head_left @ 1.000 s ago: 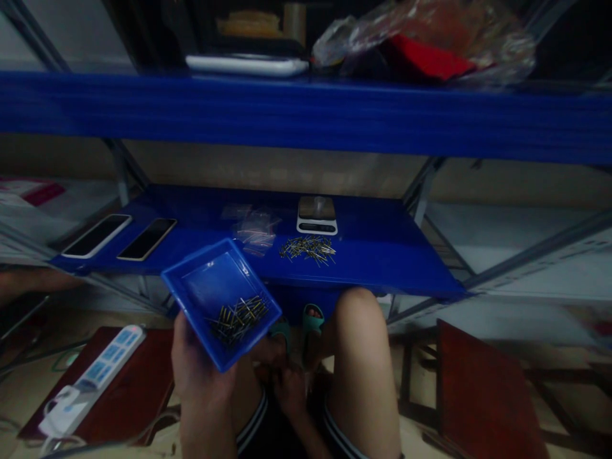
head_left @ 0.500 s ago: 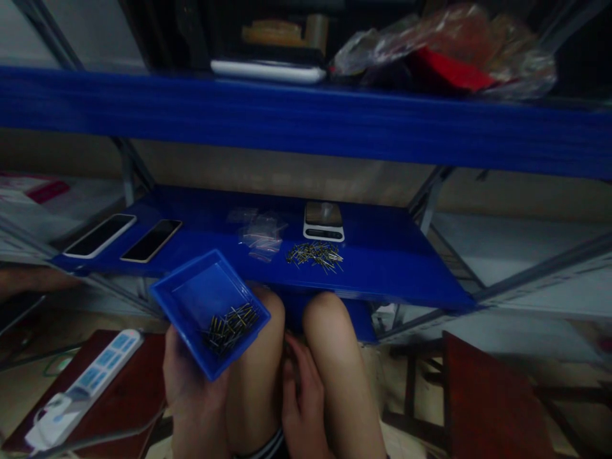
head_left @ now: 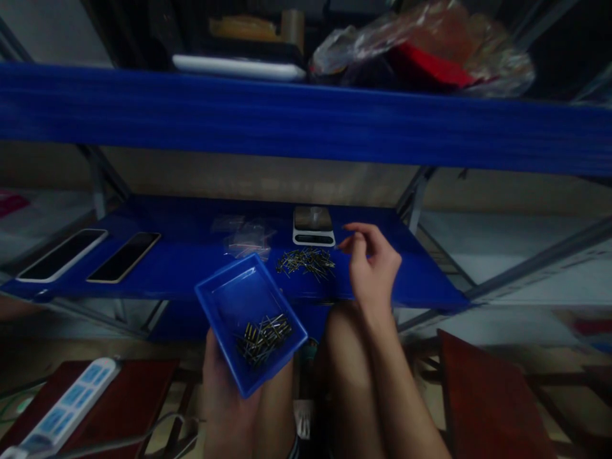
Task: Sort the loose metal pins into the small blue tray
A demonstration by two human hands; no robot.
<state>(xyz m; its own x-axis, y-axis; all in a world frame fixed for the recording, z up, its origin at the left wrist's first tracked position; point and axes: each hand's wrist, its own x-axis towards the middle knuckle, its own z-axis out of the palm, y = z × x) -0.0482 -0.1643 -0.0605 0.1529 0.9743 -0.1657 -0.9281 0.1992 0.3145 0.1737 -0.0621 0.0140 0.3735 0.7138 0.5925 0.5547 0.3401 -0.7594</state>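
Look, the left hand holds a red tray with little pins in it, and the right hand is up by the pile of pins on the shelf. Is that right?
Not quite. The tray is blue, not red, as the head view shows. The left hand does hold it with little pins inside, and the right hand is up by the pile of pins on the shelf.

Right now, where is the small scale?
In the head view, the scale sits toward the back of the lower blue shelf, just behind the loose pile of pins and left of the right hand.
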